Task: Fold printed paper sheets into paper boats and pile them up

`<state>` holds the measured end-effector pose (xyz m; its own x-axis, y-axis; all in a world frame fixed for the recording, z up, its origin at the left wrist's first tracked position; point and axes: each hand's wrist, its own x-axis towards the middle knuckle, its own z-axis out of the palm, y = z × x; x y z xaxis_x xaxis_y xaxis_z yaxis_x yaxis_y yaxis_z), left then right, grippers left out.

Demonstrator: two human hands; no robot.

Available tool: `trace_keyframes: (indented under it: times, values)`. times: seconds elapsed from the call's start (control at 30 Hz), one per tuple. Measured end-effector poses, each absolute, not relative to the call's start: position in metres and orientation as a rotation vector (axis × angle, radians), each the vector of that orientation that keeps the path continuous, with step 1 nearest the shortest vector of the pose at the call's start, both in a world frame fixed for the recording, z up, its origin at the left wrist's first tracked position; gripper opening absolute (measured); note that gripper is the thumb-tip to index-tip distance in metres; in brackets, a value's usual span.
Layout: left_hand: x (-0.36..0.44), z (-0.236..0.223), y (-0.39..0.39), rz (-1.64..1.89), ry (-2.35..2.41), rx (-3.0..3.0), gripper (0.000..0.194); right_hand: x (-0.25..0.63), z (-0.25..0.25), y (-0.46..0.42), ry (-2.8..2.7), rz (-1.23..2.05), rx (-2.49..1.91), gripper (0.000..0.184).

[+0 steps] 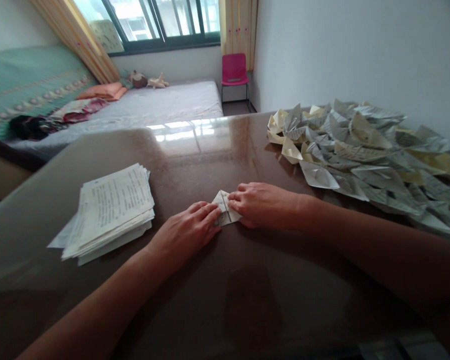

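Note:
A small folded piece of printed paper (225, 206) lies on the brown table, its pointed corner facing away from me and a dark line running across its middle. My left hand (193, 223) has its fingers closed on the paper's left edge. On the opposite side, my right hand (264, 204) grips the right edge with bent fingers. Both thumbs are mostly hidden. Part of the paper is covered by the fingertips of each hand.
To the left sits a stack of printed sheets (110, 210), unevenly piled. A large heap of folded paper boats (360, 150) covers the table's right side against the wall. Beyond the glossy table (195, 165) are a bed (187, 100) and a pink chair (234, 69).

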<state>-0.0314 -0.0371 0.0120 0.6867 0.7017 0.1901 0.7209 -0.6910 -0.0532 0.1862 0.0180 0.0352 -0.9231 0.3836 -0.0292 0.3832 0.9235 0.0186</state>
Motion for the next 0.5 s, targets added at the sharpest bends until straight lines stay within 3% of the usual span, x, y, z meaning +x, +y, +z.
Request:
trace_keyframes:
  times: [0.23, 0.5]
  values:
    - [-0.039, 0.018, -0.04, -0.103, -1.24, -2.835, 0.036, 0.185, 0.033, 0.015, 3.065, 0.051, 0.666, 0.02]
    - [-0.036, 0.015, -0.04, -0.16, -1.262, -2.802, 0.039, 0.186, 0.02, 0.033, 3.233, -0.442, 0.764, 0.023]
